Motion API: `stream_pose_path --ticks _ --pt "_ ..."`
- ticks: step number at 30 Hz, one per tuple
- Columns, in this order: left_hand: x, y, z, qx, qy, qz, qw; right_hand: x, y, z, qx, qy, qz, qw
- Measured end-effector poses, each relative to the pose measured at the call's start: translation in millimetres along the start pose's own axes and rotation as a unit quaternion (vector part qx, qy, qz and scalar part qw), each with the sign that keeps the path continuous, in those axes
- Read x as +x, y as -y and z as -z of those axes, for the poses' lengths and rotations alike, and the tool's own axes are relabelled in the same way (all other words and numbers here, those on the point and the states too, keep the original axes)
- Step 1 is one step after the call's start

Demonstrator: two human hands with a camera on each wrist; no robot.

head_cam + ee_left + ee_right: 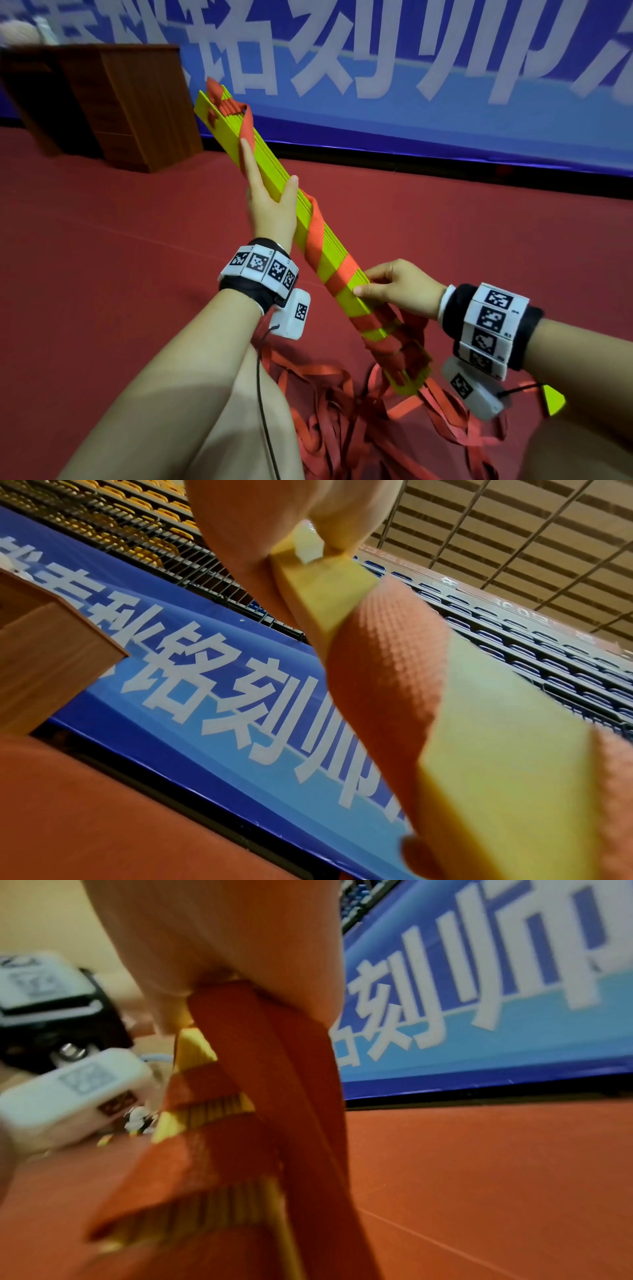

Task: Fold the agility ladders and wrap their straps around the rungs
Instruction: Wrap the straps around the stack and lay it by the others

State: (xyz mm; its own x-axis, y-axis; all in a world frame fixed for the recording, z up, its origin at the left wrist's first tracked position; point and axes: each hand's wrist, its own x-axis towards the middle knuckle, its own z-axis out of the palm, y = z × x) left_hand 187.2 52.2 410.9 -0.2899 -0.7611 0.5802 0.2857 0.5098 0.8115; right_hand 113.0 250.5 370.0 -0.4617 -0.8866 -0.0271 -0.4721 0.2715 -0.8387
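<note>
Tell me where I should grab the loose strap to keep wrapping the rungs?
Probably take the strap on its free run just below the far loop, where the left hand presses it. Pinch its flat faces from the left: there it lies flat against the rungs. The right hand steadies the wrapped end.

Red floor [102,212], blue banner [445,113], wooden cabinet [130,113].

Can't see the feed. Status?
Both hands grip the yellow rung bundle: left hand mid-bundle, right hand lower. Orange strap partly wrapped. Nothing obstructing.
</note>
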Motion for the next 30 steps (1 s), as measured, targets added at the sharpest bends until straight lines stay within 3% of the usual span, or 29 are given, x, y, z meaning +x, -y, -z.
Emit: stream_pose_path --ticks 6,11,16,19,21,23,25,30 --pt "-11 -8 -9 -0.030 0.053 0.035 0.998 -1 1 -26 -0.118 -0.011 0.046 0.992" --pt "-9 -20 -7 -0.182 0.074 0.113 0.974 0 6 -21 0.059 -0.036 0.074 0.995" --pt "-30 -20 -9 -0.214 0.112 0.171 0.955 3 21 4 0.120 -0.075 0.114 0.983" --pt "-51 -17 -15 -0.199 0.164 0.219 0.941 4 29 24 0.141 -0.128 0.136 0.972" --pt "-66 -18 -18 -0.187 0.248 0.251 0.917 5 34 38 0.160 -0.158 0.144 0.964" --pt "-81 -20 -21 -0.175 0.343 0.235 0.892 6 35 49 0.186 -0.189 0.143 0.954" --pt "-95 -18 -28 -0.154 0.397 0.188 0.885 7 35 57 0.209 -0.215 0.134 0.945" --pt "-102 -23 -39 -0.097 0.377 0.142 0.910 7 34 65 0.203 -0.236 0.138 0.940"
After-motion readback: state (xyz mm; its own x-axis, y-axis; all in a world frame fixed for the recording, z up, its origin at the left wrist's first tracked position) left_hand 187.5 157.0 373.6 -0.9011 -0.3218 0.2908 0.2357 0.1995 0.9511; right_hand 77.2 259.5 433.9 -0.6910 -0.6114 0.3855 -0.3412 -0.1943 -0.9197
